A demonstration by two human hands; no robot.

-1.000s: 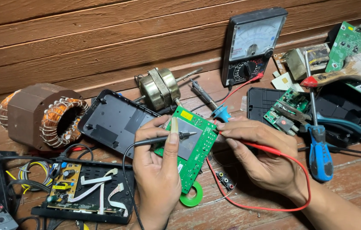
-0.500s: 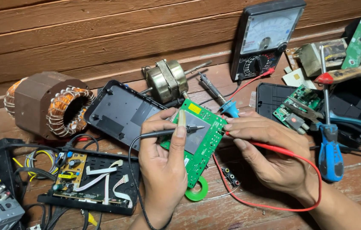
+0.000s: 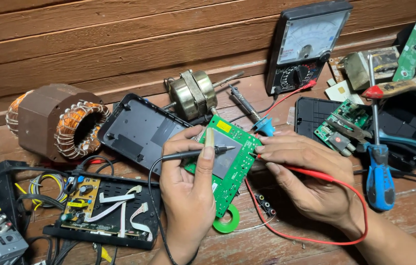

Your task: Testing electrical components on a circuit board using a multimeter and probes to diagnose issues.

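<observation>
My left hand (image 3: 188, 196) holds a green circuit board (image 3: 227, 162) from below and pinches a black test probe (image 3: 195, 153) whose tip rests on the board's grey square. My right hand (image 3: 306, 179) presses a red test probe (image 3: 311, 172) against the board's right edge; its red lead (image 3: 325, 240) loops across the wooden floor. Both leads run toward the black analogue multimeter (image 3: 306, 46) leaning on the wooden wall. A green tape ring (image 3: 226, 222) lies under the board.
A wound copper stator (image 3: 56, 125) sits at left beside a black plastic cover (image 3: 139, 130). A small motor (image 3: 193, 94), a soldering iron (image 3: 249, 110), a blue-handled screwdriver (image 3: 378, 172), another opened board (image 3: 100, 211) and more green boards (image 3: 343, 125) lie around.
The view has shifted so everything sits slightly to the right and lower in frame. Both hands keep their probes on the board, with little movement.
</observation>
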